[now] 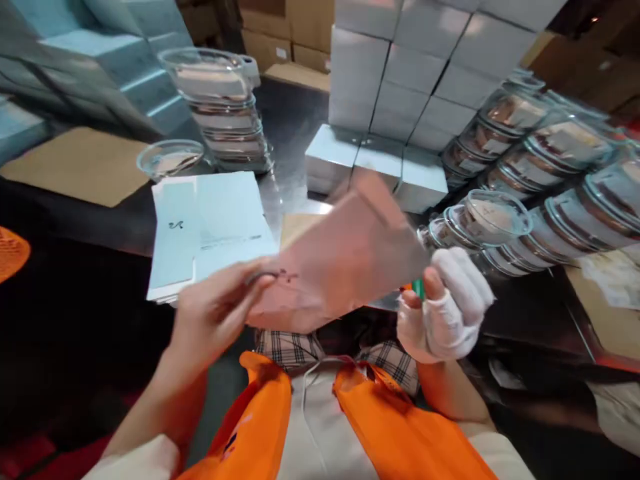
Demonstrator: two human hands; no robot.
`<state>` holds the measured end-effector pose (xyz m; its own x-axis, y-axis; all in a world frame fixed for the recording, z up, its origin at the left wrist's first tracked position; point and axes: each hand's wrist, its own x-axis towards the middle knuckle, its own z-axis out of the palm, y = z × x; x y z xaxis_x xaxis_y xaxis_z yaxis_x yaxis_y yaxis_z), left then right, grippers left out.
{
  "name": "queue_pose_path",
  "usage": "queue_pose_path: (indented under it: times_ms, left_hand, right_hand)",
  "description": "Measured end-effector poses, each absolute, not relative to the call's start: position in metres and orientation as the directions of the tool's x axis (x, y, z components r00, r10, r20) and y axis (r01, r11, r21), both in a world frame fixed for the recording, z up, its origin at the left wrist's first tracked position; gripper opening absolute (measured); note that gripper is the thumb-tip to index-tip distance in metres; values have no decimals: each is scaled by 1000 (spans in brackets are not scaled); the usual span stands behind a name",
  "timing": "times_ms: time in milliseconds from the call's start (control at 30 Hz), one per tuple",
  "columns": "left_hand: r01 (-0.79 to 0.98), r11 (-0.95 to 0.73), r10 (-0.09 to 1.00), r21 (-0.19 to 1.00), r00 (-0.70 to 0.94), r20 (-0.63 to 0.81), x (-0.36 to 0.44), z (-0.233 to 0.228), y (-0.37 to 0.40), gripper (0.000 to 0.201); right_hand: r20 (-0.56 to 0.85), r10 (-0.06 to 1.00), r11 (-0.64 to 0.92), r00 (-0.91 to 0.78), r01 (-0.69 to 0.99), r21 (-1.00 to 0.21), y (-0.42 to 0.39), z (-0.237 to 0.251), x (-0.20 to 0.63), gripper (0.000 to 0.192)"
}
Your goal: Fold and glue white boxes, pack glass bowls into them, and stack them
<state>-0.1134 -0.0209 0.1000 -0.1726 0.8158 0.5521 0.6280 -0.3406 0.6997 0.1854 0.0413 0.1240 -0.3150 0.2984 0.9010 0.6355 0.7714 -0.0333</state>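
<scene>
Left hand [213,313] is pinching the lower left edge of a pinkish flat sheet [340,260], blurry, looks like an unfolded carton. The gloved right hand [447,307] is closed on its right edge, with something green tucked in there too. So the sheet sits mid-frame, stretched between both hands. Behind it, a stack of pale blue flat cartons [210,227] left of centre, white boxes [400,80] up top, and clear lidded tubs [540,167] piled along the right side.
</scene>
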Motion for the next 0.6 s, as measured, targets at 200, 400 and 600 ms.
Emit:
queue_pose_path:
  times_ms: [200,400,600]
  left_hand:
    - [513,-500,843,698,102,529,-104,50,-36,22]
    - [550,-452,882,702,157,445,-142,48,-54,25]
    - [688,-450,893,570,339,295,-131,0,-51,49]
  right_hand:
    - [721,594,741,-356,592,-318,23,113,198,43]
    - [226,706,547,-671,315,-775,16,88,211,25]
    - [-201,482,-241,-853,92,-966,7,30,190,72]
